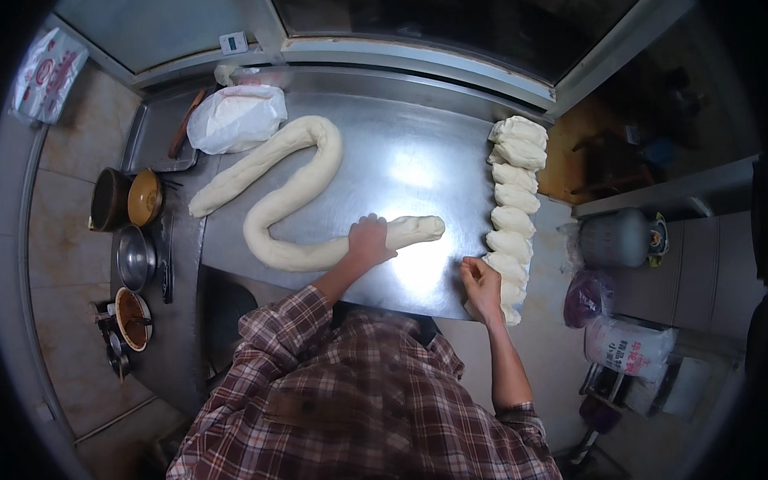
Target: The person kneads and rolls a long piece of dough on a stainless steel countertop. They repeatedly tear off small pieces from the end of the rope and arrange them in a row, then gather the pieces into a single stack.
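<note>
A long, thick rope of pale dough [293,192] winds in an S shape across the steel worktable [380,132]. My left hand [368,239] is wrapped over it from above, close to its right end, and a short length sticks out past my fingers. Along the table's right edge stands a row of several torn dough pieces [512,219], packed side by side. My right hand [482,287] is at the near end of this row, fingers curled in towards the thumb. Nothing shows between its fingertips; it partly hides the nearest pieces.
At the back left, a plastic-lined container of white flour [237,115] adjoins a metal tray [158,130] holding a wooden stick [186,123]. Bowls, including a steel one [136,256], and a knife [167,282] lie left. A gas cylinder [614,237] stands right, beyond the table.
</note>
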Demonstrator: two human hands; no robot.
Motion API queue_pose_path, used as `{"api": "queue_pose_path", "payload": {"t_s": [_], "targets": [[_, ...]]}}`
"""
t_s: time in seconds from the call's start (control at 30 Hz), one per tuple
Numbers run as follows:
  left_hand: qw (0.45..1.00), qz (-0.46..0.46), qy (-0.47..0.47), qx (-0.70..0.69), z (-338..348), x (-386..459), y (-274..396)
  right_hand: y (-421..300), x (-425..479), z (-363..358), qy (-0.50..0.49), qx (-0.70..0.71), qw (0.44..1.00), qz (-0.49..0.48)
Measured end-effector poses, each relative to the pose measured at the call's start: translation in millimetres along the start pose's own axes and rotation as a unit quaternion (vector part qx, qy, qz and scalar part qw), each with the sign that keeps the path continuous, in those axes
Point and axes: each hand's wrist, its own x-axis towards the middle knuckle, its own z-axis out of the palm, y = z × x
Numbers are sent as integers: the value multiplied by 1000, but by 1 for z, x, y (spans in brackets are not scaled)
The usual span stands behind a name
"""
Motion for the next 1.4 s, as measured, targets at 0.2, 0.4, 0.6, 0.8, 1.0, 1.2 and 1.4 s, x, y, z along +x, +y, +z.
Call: {"api": "queue_pose_path", "payload": {"t_s": [0.2, 0.4, 0.6, 0.8, 1.0, 1.2, 1.4], "targets": [[998, -48, 20, 43, -8, 2, 20, 2, 24, -2, -42, 20, 998, -43], [997, -8, 33, 65, 2, -2, 24, -25, 66, 19, -72, -20, 984, -162], [997, 39, 30, -55, 2, -32, 25, -44, 114, 58, -255, -230, 905, -251], [960, 202, 164, -100, 23, -86, 6, -63, 86, 107, -616, -169, 769, -29], [973, 205, 76, -66, 22, -118, 10, -30, 41, 113, -577, -32, 815, 48], [944, 266, 128, -147, 19, -108, 5, -14, 30, 110, -470, -47, 881, 18], [965, 222, 99, -101, 13, -92, 8, -35, 18, 100, -322, -158, 931, -62]]}}
